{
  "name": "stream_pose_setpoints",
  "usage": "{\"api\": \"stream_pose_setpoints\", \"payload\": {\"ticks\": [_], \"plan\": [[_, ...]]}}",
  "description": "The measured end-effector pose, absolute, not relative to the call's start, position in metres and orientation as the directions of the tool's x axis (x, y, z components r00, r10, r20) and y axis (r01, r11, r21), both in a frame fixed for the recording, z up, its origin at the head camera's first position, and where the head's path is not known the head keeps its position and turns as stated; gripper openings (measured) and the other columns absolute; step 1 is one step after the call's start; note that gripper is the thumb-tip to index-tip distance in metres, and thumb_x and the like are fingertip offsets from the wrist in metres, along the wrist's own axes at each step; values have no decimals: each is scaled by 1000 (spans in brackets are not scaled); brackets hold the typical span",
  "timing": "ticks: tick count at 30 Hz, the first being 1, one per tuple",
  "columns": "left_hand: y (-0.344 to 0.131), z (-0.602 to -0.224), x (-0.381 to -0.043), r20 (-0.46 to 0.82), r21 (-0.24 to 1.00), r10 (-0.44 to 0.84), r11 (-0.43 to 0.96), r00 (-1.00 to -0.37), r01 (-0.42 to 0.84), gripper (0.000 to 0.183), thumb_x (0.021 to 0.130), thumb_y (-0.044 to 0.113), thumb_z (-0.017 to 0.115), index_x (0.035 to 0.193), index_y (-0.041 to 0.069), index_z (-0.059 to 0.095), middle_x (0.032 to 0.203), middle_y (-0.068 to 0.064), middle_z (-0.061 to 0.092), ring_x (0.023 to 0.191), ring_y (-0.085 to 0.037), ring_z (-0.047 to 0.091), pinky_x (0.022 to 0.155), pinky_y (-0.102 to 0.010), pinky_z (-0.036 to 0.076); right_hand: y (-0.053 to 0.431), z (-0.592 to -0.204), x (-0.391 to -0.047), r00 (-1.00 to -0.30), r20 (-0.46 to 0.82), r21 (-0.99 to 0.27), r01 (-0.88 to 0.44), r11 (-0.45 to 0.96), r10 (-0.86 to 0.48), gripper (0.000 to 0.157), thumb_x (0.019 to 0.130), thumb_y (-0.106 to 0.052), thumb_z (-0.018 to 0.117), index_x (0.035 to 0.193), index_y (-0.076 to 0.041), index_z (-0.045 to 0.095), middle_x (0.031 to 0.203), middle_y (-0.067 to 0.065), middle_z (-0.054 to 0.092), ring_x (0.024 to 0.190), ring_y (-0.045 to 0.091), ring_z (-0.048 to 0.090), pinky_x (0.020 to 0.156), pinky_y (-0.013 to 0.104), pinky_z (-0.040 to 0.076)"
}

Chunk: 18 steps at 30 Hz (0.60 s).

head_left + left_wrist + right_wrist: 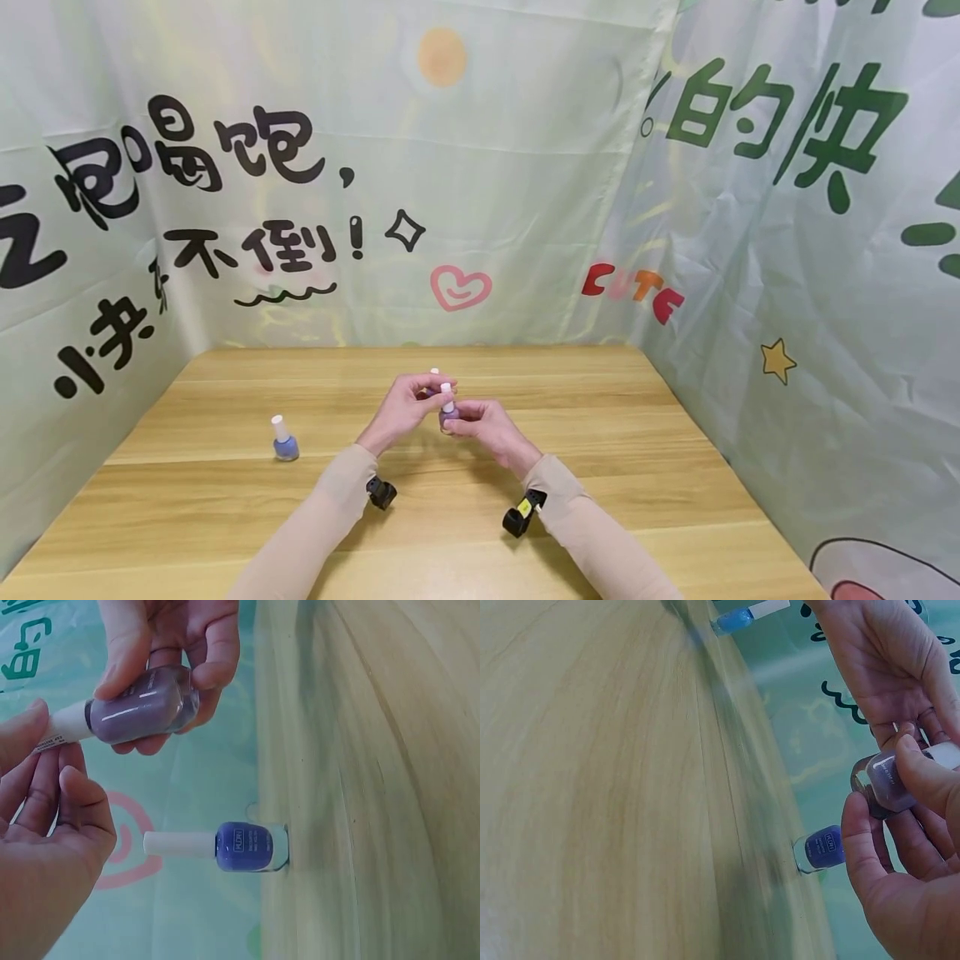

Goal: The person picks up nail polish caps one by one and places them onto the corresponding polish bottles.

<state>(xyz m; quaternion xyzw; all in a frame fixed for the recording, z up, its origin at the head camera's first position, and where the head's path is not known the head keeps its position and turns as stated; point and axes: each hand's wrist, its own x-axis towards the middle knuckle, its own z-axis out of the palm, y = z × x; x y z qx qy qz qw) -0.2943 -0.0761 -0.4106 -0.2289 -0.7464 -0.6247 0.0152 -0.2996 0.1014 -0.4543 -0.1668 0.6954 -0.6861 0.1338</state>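
Observation:
Both hands hold a mauve nail polish bottle with a white cap, raised over the table. My left hand pinches the cap between thumb and fingers. Around the glass body, the thumb and fingers of my right hand are curled, as the right wrist view also shows. Just beyond the hands stands a violet-blue nail polish bottle, upright on the table and touched by neither hand; in the head view it is mostly hidden behind the left hand. To the left, a light blue nail polish bottle stands alone.
The wooden table reaches back to a pale green printed cloth, which also hangs along both sides. A black camera strap sits on the left wrist, and another on the right.

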Motion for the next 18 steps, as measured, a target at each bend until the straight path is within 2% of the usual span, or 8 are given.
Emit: {"api": "stream_pose_setpoints", "payload": {"ticks": [5,9,15,18], "plan": [[-79,-426,-308,289,945,279,72,-916,320,30,80,19,70,108,9,66,100,-9,66,89,-20,58,75,-30,47,101,-452,-301,-900,56,-998,-61,-3,-432,31,82,-3,65,111,6,60,100,14,66,86,20,63,85,49,44],[-78,-431,-311,310,945,197,49,-930,325,35,74,25,75,103,8,67,90,-4,66,86,-19,58,71,-28,47,101,-449,-300,-897,72,-997,-74,-13,-436,32,82,-2,64,112,8,58,101,15,65,87,20,63,85,49,44],[-74,-421,-301,384,919,159,25,-909,393,23,73,13,76,88,0,65,80,-9,64,75,-19,58,64,-27,47,101,-450,-299,-905,82,-996,-82,-18,-417,32,80,-7,69,109,5,62,97,12,67,84,19,64,80,39,49],[-72,-414,-294,400,912,164,24,-901,409,20,75,9,74,87,-3,64,79,-11,63,73,-20,57,63,-27,47,101,-450,-298,-905,97,-995,-100,-14,-414,34,80,-9,69,109,6,61,98,14,66,85,19,64,78,36,50]]}}
